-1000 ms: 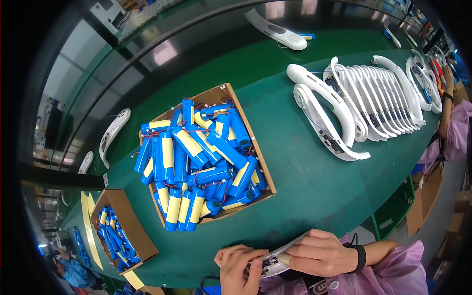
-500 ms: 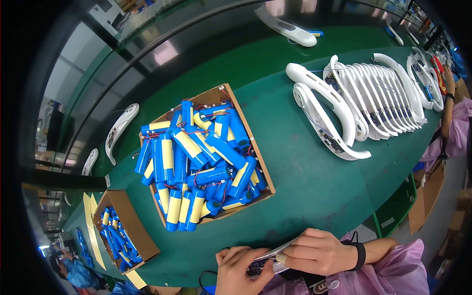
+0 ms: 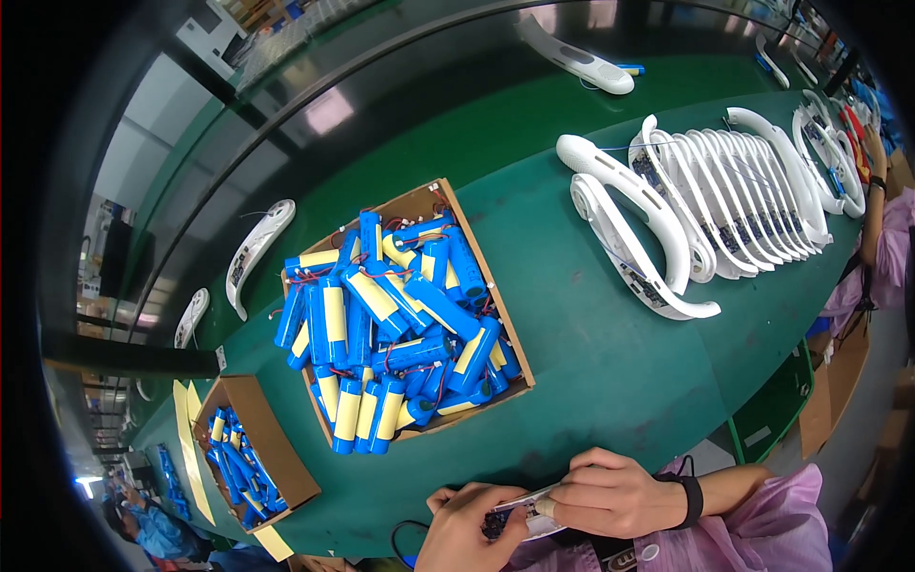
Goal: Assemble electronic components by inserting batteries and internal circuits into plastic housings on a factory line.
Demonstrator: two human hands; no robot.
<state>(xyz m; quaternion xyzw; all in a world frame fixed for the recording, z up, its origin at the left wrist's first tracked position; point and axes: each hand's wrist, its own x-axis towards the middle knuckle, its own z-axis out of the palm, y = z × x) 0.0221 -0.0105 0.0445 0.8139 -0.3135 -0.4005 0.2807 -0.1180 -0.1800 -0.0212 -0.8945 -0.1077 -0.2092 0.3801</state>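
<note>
Low in the head view, both hands hold a white plastic shell point(image 3: 543, 520) with a dark circuit board point(image 3: 496, 522) inside it. My left hand point(image 3: 467, 530) wraps round the board end, its thumb pressed onto the board. The fingers of my right hand point(image 3: 618, 496) pinch the shell's other side, covering much of it. Beyond my hands, a cardboard box point(image 3: 484, 412) is heaped with blue cylindrical battery packs point(image 3: 412, 297) with yellow strips and thin red and black wires.
A row of curved white shells point(image 3: 734, 195) with boards stands at right. A smaller cardboard box point(image 3: 272, 448) of blue packs sits at left. Across the back runs a green belt point(image 3: 457, 129) carrying a white shell point(image 3: 259, 250). Another person's arm point(image 3: 873, 181) appears at far right.
The shell in my hands has tilted, and its white inner face shows more beside my right fingers. Both hands keep their grip. The whole view has shifted slightly.
</note>
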